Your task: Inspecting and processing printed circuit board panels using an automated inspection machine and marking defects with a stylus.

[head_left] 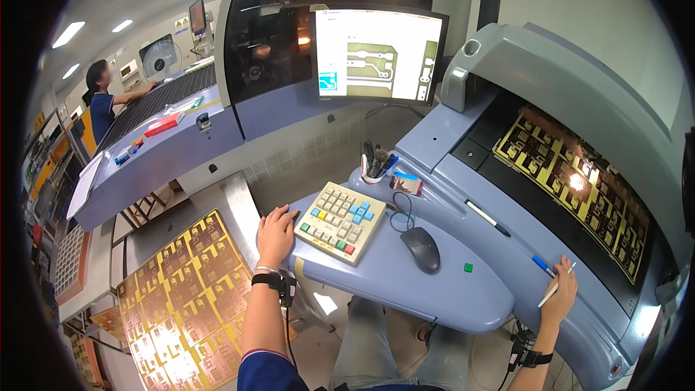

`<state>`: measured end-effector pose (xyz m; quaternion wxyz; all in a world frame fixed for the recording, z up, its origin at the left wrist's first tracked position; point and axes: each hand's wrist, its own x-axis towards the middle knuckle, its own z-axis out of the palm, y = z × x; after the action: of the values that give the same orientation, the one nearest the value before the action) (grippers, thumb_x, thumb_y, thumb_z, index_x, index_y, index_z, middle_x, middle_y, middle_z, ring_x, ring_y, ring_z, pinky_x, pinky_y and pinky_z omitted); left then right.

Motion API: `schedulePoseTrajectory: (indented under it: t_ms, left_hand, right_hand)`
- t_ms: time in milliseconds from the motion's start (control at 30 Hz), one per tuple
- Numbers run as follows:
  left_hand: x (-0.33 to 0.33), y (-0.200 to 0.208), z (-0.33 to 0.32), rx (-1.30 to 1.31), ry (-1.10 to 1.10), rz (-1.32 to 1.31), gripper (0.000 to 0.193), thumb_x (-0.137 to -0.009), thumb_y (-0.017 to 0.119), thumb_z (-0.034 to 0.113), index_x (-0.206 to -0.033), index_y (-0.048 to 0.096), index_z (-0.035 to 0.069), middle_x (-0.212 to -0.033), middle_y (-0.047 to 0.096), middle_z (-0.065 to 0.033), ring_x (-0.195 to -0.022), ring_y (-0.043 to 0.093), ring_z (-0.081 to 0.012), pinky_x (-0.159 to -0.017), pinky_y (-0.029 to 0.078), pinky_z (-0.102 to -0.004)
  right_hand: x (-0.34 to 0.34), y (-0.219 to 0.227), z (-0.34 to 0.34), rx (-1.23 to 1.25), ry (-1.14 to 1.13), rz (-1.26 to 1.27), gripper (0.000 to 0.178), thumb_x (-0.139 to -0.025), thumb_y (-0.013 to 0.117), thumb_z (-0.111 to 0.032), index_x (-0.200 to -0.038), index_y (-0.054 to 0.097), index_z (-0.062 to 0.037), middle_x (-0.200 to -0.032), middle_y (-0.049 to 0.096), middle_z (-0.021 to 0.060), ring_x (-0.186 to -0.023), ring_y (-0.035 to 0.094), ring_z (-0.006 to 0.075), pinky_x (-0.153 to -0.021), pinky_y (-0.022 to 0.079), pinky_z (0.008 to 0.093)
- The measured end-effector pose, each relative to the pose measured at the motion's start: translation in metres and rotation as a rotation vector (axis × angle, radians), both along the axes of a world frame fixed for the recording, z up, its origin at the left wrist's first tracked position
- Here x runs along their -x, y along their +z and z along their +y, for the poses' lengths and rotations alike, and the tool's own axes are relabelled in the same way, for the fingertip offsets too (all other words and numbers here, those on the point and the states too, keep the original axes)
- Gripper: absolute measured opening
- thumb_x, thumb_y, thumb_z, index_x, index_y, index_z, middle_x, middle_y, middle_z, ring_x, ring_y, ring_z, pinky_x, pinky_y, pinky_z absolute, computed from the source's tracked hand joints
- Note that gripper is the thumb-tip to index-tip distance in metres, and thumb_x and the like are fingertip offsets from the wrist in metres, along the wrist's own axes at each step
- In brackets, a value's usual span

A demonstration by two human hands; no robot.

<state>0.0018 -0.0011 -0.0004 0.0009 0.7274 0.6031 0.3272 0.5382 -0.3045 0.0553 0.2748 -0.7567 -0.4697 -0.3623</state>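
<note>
My left hand lies on the left edge of the blue-grey console shelf, fingers stretched out, beside a beige keypad with white, blue, green, yellow and red keys. Something small and dark green peeks out by its fingertips. At the right, my right hand grips a slim white pen over the machine's front ledge. A blue-and-white marker lies just by those fingers. Beyond that hand, a copper-coloured circuit panel sits under the raised grey hood.
A black mouse, a green key cap, a white marker and a pen cup rest on the console. A monitor stands behind. Another circuit panel lies at lower left. A person works at far left.
</note>
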Motion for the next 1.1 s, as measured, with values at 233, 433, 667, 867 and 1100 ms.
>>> schedulePoseTrajectory:
  t_ms: [233,433,667,867,1100]
  left_hand:
    - [0.0004,-0.0004,0.0003,-0.005,-0.011,0.001,0.028,-0.094,0.053,0.019,-0.116,0.069,0.021,-0.133,0.060,-0.0025,-0.130,0.049,-0.0242,-0.111,0.031,-0.0484]
    - [0.0018,-0.0023,0.0014,-0.002,-0.011,-0.001,0.028,-0.094,0.053,0.020,-0.117,0.069,0.021,-0.133,0.060,-0.0023,-0.131,0.048,-0.0237,-0.112,0.031,-0.0482]
    - [-0.0005,0.0007,0.0018,0.036,0.001,0.006,0.026,-0.094,0.055,0.023,-0.115,0.070,0.022,-0.133,0.059,-0.0013,-0.130,0.049,-0.0230,-0.112,0.031,-0.0480]
    - [0.0016,-0.0007,0.0027,0.031,-0.002,0.011,0.026,-0.094,0.055,0.023,-0.116,0.069,0.022,-0.134,0.059,-0.0011,-0.131,0.048,-0.0230,-0.112,0.031,-0.0480]
    - [0.0028,-0.0025,0.0030,0.034,-0.005,0.007,0.028,-0.094,0.055,0.023,-0.118,0.068,0.022,-0.135,0.058,-0.0014,-0.132,0.047,-0.0230,-0.112,0.030,-0.0477]
  right_hand:
    - [0.0002,0.0010,-0.0013,0.024,-0.011,0.005,0.018,-0.087,0.053,0.003,-0.102,0.063,-0.0026,-0.127,0.064,0.0108,-0.123,0.056,0.0308,-0.104,0.042,0.0417]
    - [-0.0006,-0.0003,-0.0006,0.010,0.000,0.016,0.019,-0.086,0.053,0.003,-0.100,0.065,-0.0012,-0.127,0.063,0.0105,-0.122,0.056,0.0316,-0.103,0.042,0.0444]
    - [0.0001,0.0002,-0.0008,0.005,0.002,0.014,0.019,-0.086,0.053,0.003,-0.100,0.065,-0.0009,-0.127,0.063,0.0103,-0.122,0.056,0.0316,-0.103,0.042,0.0442]
    - [-0.0026,-0.0016,0.0000,0.008,-0.008,0.003,0.019,-0.086,0.053,0.003,-0.100,0.065,-0.0016,-0.126,0.063,0.0102,-0.121,0.057,0.0318,-0.102,0.043,0.0442]
    - [-0.0004,-0.0008,0.0005,0.001,-0.008,0.013,0.018,-0.085,0.054,0.003,-0.099,0.065,-0.0016,-0.126,0.064,0.0105,-0.121,0.057,0.0322,-0.102,0.043,0.0443]
